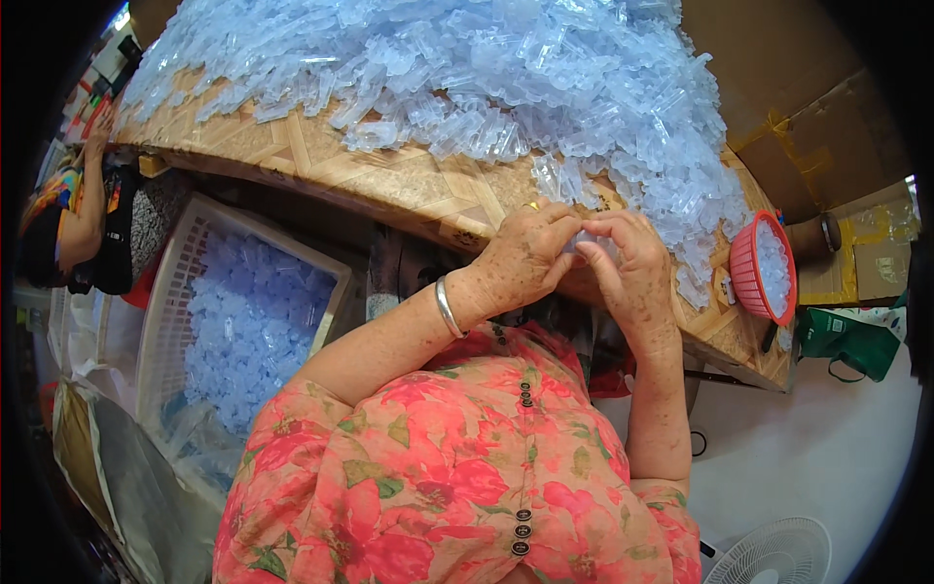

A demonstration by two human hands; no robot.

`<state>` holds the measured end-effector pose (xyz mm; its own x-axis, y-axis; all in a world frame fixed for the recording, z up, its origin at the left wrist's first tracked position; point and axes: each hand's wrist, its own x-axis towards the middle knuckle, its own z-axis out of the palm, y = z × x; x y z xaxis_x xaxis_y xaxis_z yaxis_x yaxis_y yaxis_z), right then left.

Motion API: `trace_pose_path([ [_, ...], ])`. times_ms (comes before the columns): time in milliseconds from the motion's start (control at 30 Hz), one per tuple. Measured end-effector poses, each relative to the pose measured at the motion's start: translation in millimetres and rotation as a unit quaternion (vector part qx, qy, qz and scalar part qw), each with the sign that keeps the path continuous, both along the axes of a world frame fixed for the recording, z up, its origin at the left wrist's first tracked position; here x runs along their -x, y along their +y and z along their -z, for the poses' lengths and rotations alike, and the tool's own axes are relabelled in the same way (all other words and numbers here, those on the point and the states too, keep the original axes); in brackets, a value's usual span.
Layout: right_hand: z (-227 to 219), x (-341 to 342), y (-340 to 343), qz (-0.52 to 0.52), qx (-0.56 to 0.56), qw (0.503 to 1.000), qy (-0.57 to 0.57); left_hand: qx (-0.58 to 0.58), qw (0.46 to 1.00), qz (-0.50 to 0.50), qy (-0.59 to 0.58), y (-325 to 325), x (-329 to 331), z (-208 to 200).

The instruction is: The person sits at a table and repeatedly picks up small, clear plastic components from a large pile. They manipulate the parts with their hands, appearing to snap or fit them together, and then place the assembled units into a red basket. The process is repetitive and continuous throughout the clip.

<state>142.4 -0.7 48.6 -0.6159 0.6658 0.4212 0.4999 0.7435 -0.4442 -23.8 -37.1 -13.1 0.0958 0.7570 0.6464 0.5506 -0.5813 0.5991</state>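
My left hand (530, 248) and my right hand (630, 268) meet at the near edge of the table (428, 190). Both are closed, with fingertips pinching a small clear plastic piece (582, 241) between them. Fingers cover most of it, so its exact shape is hidden. Just beyond my hands, a few loose clear plastic pieces (559, 178) lie on the wood-patterned tabletop. Behind them rises a large heap of similar clear, bluish plastic pieces (467, 78), which spreads along the table and round to the right of my right hand.
A white plastic crate (156, 331) full of clear pieces stands at my left. On the table's right end is a red basket (744, 263) holding more. Cardboard boxes (812, 136), a green bag (848, 343) and a fan (778, 555) are to the right. Another person's arm (88, 200) shows far left.
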Motion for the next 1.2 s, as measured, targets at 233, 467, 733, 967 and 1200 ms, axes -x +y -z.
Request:
trace_pose_path([
  [233,6.9,1.0,-2.2,0.011,0.076,0.995,0.065,0.010,1.000,0.012,-0.005,1.9,2.2,5.4],
  [467,9.1,-4.8,-6.5,0.052,0.072,0.991,0.104,0.026,0.999,0.036,-0.007,5.5,4.1,1.3],
  [733,17.1,-31.6,1.4,0.123,0.271,0.950,0.090,0.061,0.994,0.063,0.060,12.1,-3.1,-13.3],
  [967,-16.1,-38.0,25.3,0.147,0.365,0.914,-0.096,0.083,0.996,0.032,0.029,14.8,-8.4,-11.1],
  [1200,-29.8,-33.4,29.1,0.136,0.550,0.821,-0.072,0.432,0.861,0.143,-0.227,19.6,-7.9,-33.1],
])
